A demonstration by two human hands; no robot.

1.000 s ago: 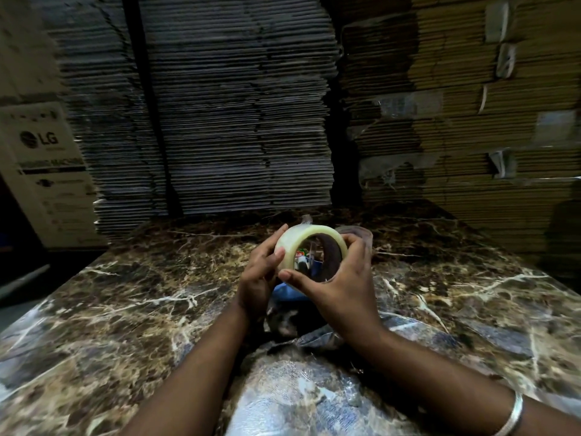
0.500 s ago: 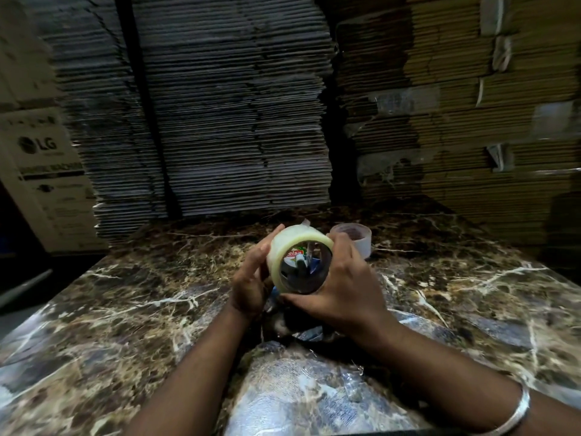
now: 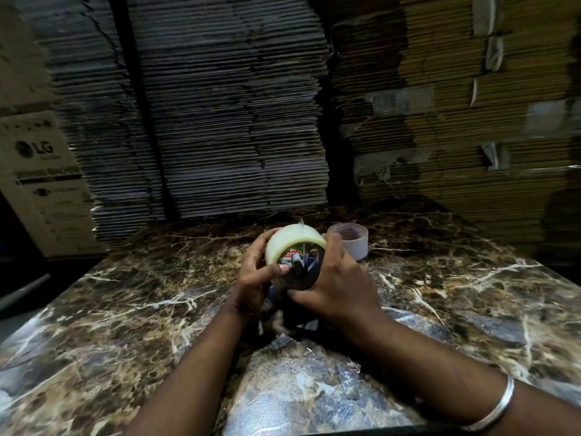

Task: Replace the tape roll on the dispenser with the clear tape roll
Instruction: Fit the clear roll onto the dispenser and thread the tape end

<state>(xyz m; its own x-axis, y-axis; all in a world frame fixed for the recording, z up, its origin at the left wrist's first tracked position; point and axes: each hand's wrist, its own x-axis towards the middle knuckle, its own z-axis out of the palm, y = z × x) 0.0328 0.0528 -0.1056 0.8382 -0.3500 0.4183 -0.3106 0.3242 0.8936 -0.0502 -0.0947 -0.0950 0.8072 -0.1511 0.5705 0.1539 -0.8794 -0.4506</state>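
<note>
Above the marble table (image 3: 132,316), both hands grip one yellowish tape roll (image 3: 294,242) on the dispenser (image 3: 298,267): left hand (image 3: 256,272) wrapped around its side, right hand (image 3: 338,278) cupping the other. One clear tape roll (image 3: 349,243) stands just behind, untouched. The roll could jam or slip free suddenly, knocking the clear one. Two rolls, one dispenser, one bangle (image 3: 493,407).

I have one head-worn wide-angle view, looking forward and down, close over the hands (image 3: 301,278) at mid-frame, across the worktop (image 3: 125,309) toward stacked cardboard (image 3: 226,105) behind.
</note>
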